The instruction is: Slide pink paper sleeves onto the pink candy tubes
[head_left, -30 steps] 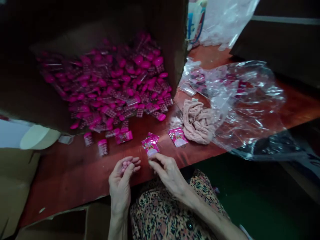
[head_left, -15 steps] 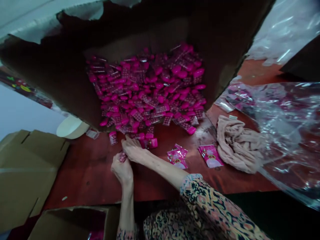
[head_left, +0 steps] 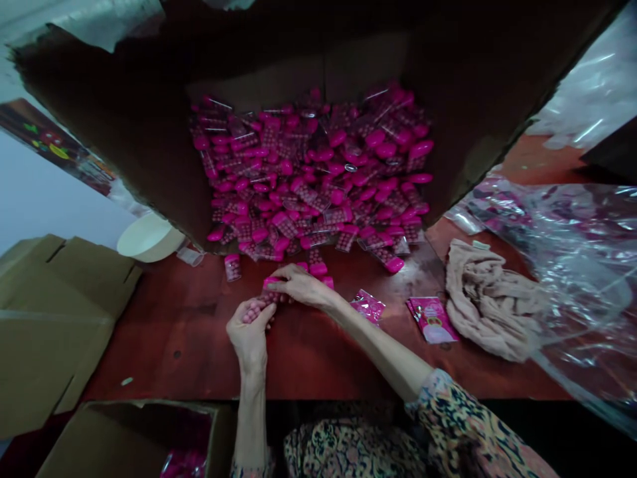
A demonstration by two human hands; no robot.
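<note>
My left hand (head_left: 249,338) is closed around a small clear bottle of pink balls (head_left: 256,309) over the table's near side. My right hand (head_left: 301,285) pinches at the bottle's far end, where a bright pink cap (head_left: 270,283) shows by the fingertips; whether the cap sits on the bottle is unclear. Just beyond the hands, another pink-capped bottle (head_left: 232,267) stands by itself on the table. More such bottles (head_left: 317,264) lie behind my right hand, partly covered by it. A large heap of these bottles (head_left: 308,179) fills the tipped carton.
The dark carton (head_left: 472,86) opens toward me. Pink sachets (head_left: 367,307) and a sachet stack (head_left: 432,320) lie right of my forearm, beside a beige cloth (head_left: 490,299) and clear plastic bags (head_left: 587,265). A white bowl (head_left: 149,239) and cardboard boxes (head_left: 60,318) stand left.
The hands' grip has shifted: my right hand has opened out a little from the left, and more of the pink balls and a pink cap now show. The view has shifted slightly.
</note>
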